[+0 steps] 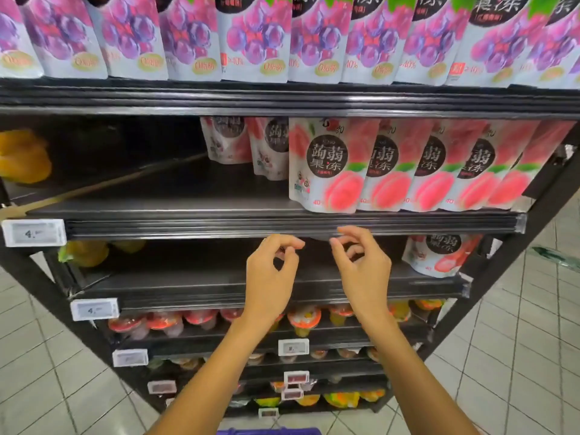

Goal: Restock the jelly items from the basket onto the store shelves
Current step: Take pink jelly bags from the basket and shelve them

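Our basket (270, 431) peeks in below while left hand (270, 273) and right hand (364, 269) hover empty, fingers loosely curled — if we brush the peach jelly pouches (324, 174) at the shelf (175, 204) lip, they may topple.

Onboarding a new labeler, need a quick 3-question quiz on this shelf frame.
1. True or false: the left hand holds a pouch.
2. Which side of the second shelf do the peach jelly pouches fill? A left, B right, C whole width.
3. Fill in: the top-row pouches show ___ fruit.
Key: 1 false, it and the right hand hold nothing; 2 B; 3 purple.
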`<state>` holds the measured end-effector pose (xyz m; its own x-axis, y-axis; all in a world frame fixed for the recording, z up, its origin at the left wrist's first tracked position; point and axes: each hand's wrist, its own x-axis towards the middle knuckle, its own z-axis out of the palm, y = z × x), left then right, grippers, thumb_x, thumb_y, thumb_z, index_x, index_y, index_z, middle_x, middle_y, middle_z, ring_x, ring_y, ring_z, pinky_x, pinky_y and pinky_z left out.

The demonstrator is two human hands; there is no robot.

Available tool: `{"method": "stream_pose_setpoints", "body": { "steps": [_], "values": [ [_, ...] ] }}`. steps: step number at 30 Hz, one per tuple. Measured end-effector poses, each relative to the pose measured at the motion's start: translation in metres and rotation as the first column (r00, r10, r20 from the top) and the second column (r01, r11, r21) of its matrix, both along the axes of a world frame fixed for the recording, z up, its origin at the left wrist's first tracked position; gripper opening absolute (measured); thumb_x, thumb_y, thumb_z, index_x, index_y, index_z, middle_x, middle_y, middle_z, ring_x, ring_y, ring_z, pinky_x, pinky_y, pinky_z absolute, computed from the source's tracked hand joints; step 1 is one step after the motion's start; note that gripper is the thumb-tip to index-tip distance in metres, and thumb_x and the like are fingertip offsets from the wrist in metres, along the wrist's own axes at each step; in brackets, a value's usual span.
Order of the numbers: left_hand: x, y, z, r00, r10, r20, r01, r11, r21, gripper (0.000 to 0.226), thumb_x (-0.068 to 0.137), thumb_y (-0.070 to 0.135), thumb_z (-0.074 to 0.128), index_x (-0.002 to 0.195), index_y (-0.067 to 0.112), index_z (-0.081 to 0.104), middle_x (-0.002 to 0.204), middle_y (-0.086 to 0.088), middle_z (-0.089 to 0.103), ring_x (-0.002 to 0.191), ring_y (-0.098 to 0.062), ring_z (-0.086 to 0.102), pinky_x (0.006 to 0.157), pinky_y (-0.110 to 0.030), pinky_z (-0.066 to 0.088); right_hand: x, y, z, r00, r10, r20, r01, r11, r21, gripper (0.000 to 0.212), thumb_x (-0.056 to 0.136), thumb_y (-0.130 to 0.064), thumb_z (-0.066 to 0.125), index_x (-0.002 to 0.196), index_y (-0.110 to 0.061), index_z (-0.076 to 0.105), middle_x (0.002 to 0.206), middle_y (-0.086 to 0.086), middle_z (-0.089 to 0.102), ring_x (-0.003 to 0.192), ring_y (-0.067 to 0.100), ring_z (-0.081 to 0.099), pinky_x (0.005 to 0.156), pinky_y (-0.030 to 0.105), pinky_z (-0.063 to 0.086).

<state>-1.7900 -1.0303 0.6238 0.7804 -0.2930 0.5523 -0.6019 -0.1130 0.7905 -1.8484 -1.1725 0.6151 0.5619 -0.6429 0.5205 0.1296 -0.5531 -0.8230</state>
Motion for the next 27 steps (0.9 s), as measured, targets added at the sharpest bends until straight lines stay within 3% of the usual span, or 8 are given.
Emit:
{"method": "stream_pose_setpoints", "body": {
  "steps": [6,9,12,15,18,20,23,27],
  "values": [
    [-0.004,0.065,-0.09,0.964,-0.113,-0.242,0.159,0.971,0.18,0.022,0.095,0.001,0.053,0.095,0.018,0.067,0.093,0.011,0.068,0.09,-0.005,0.064,0.08,-0.021,0.05,-0.023,0.053,-0.094,0.935,0.151,-0.32,-0.069,0.965,0.253,0.014,0.09,-0.02,0.067,0.087,-0.033,0.068,0.085,-0.014,0.07,0.081,0.0,0.065,0.069,0.013,0.05],
    [-0.009,0.105,-0.154,0.891,-0.087,-0.445,0.215,0.945,0.245,0.018,0.095,-0.003,0.052,0.097,0.006,0.068,0.091,0.003,0.069,0.086,-0.01,0.065,0.078,-0.022,0.049,-0.043,0.081,-0.154,0.87,0.175,-0.461,0.003,0.933,0.359,0.014,0.091,-0.013,0.066,0.088,-0.026,0.069,0.089,-0.007,0.07,0.085,0.009,0.066,0.075,0.024,0.055],
    [-0.019,0.149,-0.226,0.812,-0.028,-0.584,0.253,0.917,0.308,0.015,0.095,-0.003,0.053,0.095,-0.002,0.068,0.098,-0.004,0.069,0.088,-0.015,0.064,0.077,-0.023,0.048,-0.062,0.109,-0.216,0.782,0.213,-0.587,0.103,0.884,0.457,0.008,0.092,-0.012,0.066,0.085,-0.007,0.067,0.08,0.014,0.069,0.076,0.025,0.065,0.066,0.035,0.054],
    [-0.034,0.191,-0.3,0.748,0.025,-0.664,0.275,0.898,0.344,0.011,0.092,-0.008,0.056,0.09,-0.006,0.067,0.102,-0.01,0.067,0.089,-0.023,0.062,0.078,-0.036,0.049,-0.078,0.131,-0.281,0.696,0.228,-0.681,0.203,0.847,0.491,0.013,0.091,-0.012,0.065,0.08,-0.007,0.066,0.085,0.021,0.069,0.077,0.027,0.064,0.073,0.05,0.055],
    [-0.05,0.222,-0.367,0.674,0.094,-0.733,0.286,0.881,0.376,0.015,0.088,-0.015,0.055,0.093,-0.007,0.066,0.093,-0.023,0.066,0.084,-0.028,0.06,0.076,-0.042,0.05,-0.091,0.147,-0.34,0.594,0.305,-0.745,0.267,0.799,0.539,0.008,0.094,-0.004,0.059,0.09,-0.005,0.065,0.087,0.012,0.069,0.078,0.016,0.068,0.078,0.036,0.056],
    [-0.06,0.237,-0.408,0.601,0.15,-0.785,0.283,0.879,0.385,0.019,0.088,-0.017,0.055,0.09,-0.001,0.066,0.095,-0.021,0.066,0.083,-0.017,0.06,0.076,-0.03,0.048,-0.098,0.153,-0.382,0.588,0.325,-0.741,0.305,0.759,0.575,0.016,0.092,0.014,0.052,0.094,0.002,0.064,0.076,0.007,0.067,0.066,0.006,0.066,0.069,0.023,0.054],
    [-0.078,0.253,-0.478,0.526,0.27,-0.807,0.234,0.866,0.443,0.009,0.09,-0.004,0.06,0.096,-0.004,0.068,0.106,-0.021,0.069,0.09,-0.012,0.063,0.084,-0.027,0.049,-0.107,0.161,-0.45,0.499,0.319,-0.806,0.303,0.807,0.507,0.012,0.089,0.014,0.057,0.096,0.013,0.067,0.092,0.022,0.07,0.086,0.032,0.065,0.082,0.043,0.053],
    [-0.099,0.267,-0.576,0.452,0.415,-0.79,0.256,0.787,0.561,0.039,0.082,0.014,0.054,0.113,-0.006,0.064,0.115,-0.023,0.065,0.108,-0.034,0.061,0.093,-0.044,0.047,-0.111,0.162,-0.542,0.331,0.391,-0.859,0.291,0.823,0.487,0.014,0.091,0.002,0.058,0.086,-0.006,0.069,0.095,0.018,0.067,0.087,0.027,0.06,0.079,0.036,0.049]
  ]
}}
